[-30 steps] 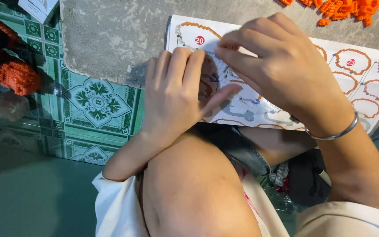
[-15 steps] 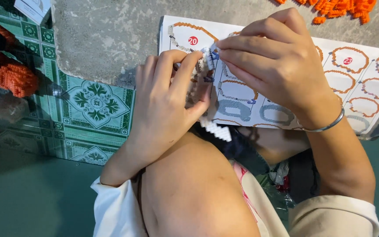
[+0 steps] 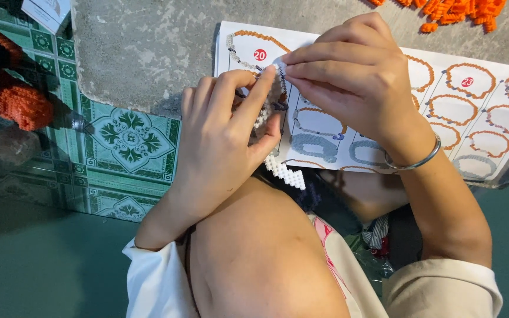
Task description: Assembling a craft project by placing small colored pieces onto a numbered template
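White bead piece (image 3: 278,141) pinched by both hands: left hand (image 3: 219,141) cradling, right hand (image 3: 349,82) fingertips closed on its top, above pattern sheet (image 3: 478,118).

A white printed sheet (image 3: 472,118) is lying flat on the grey surface (image 3: 148,53), showing rows of orange and grey outlines with small red round labels. A white box corner (image 3: 45,12) is peeking in at the top left.
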